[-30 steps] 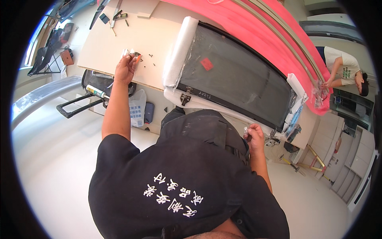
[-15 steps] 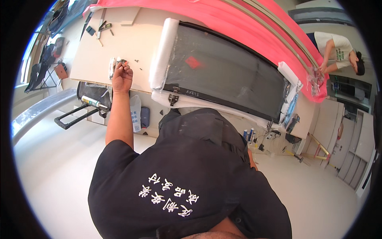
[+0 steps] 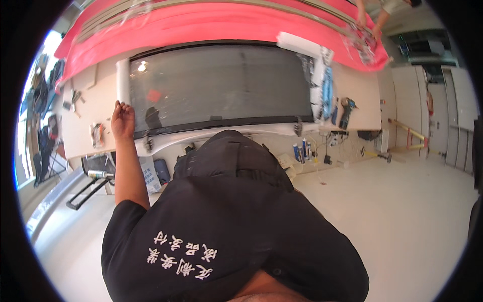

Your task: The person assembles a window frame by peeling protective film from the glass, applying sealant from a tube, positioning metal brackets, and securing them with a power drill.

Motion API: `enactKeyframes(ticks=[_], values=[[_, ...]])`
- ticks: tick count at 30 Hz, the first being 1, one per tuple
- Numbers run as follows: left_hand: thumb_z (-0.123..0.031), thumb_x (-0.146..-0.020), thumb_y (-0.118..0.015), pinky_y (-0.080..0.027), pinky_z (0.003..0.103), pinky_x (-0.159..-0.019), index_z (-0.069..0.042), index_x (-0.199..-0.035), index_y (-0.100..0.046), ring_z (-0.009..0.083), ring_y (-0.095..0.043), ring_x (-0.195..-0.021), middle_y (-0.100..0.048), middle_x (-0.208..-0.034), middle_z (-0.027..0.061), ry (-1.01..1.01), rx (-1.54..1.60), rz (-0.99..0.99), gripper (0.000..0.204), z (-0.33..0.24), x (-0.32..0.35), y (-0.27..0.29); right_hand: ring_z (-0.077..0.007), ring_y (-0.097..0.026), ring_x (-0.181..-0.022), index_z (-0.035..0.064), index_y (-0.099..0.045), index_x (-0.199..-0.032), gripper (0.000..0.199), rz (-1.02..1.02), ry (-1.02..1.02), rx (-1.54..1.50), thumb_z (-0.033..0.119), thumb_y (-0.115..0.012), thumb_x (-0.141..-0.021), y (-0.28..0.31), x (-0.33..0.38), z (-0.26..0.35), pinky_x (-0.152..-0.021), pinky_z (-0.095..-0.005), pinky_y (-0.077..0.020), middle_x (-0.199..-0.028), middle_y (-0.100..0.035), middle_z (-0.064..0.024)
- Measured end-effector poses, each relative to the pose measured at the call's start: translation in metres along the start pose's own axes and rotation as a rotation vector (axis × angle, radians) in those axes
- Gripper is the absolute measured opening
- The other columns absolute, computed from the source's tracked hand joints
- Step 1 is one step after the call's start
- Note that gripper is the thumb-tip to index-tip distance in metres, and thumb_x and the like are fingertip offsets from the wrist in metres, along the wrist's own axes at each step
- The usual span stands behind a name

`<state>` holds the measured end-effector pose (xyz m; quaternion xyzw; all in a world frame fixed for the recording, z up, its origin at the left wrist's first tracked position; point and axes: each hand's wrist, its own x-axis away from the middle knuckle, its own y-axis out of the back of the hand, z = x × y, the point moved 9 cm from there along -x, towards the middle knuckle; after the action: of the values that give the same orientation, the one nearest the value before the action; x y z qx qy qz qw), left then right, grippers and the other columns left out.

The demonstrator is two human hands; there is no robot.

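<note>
My left hand (image 3: 123, 121) is raised at the near left corner of a dark glass panel (image 3: 216, 85). Its fingers are curled together, and whatever they may hold is too small to make out. The panel has a black frame, clear film and white foam edging (image 3: 124, 83), with a red patch (image 3: 154, 95) at its left. Two dark hinges sit on its near edge, a left hinge (image 3: 149, 142) and a right hinge (image 3: 299, 127). Left of my hand, a small packet (image 3: 96, 135) lies on the pale tabletop (image 3: 75, 143). My right hand is out of view, hidden by my body.
Pink sheeting (image 3: 201, 22) with long metal profiles (image 3: 166, 6) runs behind the panel. Another person's hands (image 3: 370, 25) work there at the far right. A cordless drill (image 3: 347, 111) lies right of the panel. Below stand several tubes (image 3: 302, 151), a hammer (image 3: 380, 156) and a trolley handle (image 3: 90, 195).
My left hand has left the small packet and moved right, to the panel's near left corner. The whole view has turned, so the panel now lies more level.
</note>
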<state>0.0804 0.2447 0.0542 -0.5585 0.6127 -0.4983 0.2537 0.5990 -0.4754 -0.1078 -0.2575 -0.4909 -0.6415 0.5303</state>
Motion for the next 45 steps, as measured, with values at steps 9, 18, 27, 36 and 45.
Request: enactKeyframes(ticks=[9, 18, 27, 36, 45], values=[[-0.008, -0.102, -0.057, -0.054, 0.032, -0.084, -0.004, -0.125, -0.061, 0.0179, -0.059, -0.089, -0.063, -0.104, 0.0065, 0.274, -0.173, -0.047, 0.024, 0.203, 0.066, -0.051, -0.0161, -0.068, -0.085, 0.0042, -0.072, -0.098, 0.024, -0.731, 0.145, -0.179, 0.027, -0.066, -0.097, 0.243, -0.045, -0.006, -0.077, -0.0332, -0.0522, -0.093, -0.075, -0.0073], [-0.016, -0.105, -0.059, -0.056, 0.03, -0.085, -0.008, -0.122, -0.064, 0.0151, -0.063, -0.09, -0.066, -0.105, 0.0022, 0.428, -0.401, -0.18, 0.02, 0.274, 0.147, -0.077, -0.0366, -0.064, -0.115, 0.0051, -0.066, -0.125, 0.05, -1.229, 0.1, -0.117, 0.031, -0.077, -0.084, 0.493, -0.092, 0.083, -0.1, -0.0446, -0.0512, -0.129, -0.064, -0.0189], [-0.028, -0.107, -0.057, -0.054, 0.03, -0.079, -0.014, -0.111, -0.063, 0.0145, -0.062, -0.088, -0.062, -0.098, -0.0012, 0.451, -0.511, -0.383, 0.016, 0.252, 0.229, -0.081, -0.0449, -0.057, -0.127, -0.0047, -0.037, -0.15, 0.097, -1.069, -0.065, -0.079, 0.04, -0.085, -0.077, 0.54, -0.155, 0.095, -0.108, -0.047, -0.0471, -0.136, -0.058, -0.0316], [-0.018, -0.105, -0.059, -0.053, 0.031, -0.083, -0.005, -0.126, -0.059, 0.0154, -0.061, -0.09, -0.063, -0.103, 0.0034, 0.448, -0.552, -0.396, 0.025, 0.239, 0.253, -0.091, -0.0433, -0.06, -0.125, 0.0025, -0.034, -0.155, 0.094, -1.144, 0.028, 0.104, 0.034, -0.078, -0.077, 0.541, -0.13, 0.099, -0.107, -0.0472, -0.0466, -0.137, -0.06, -0.0282], [-0.024, -0.105, -0.06, -0.053, 0.029, -0.077, -0.01, -0.115, -0.061, 0.0116, -0.061, -0.085, -0.062, -0.096, -0.0015, 0.577, -0.508, -0.277, 0.017, 0.233, 0.214, -0.072, -0.0203, -0.068, -0.094, 0.0043, -0.053, -0.141, 0.056, -0.379, 0.712, -0.899, 0.003, -0.07, -0.088, 0.315, 0.043, 0.308, -0.088, -0.0364, -0.0558, -0.118, -0.068, -0.011]])
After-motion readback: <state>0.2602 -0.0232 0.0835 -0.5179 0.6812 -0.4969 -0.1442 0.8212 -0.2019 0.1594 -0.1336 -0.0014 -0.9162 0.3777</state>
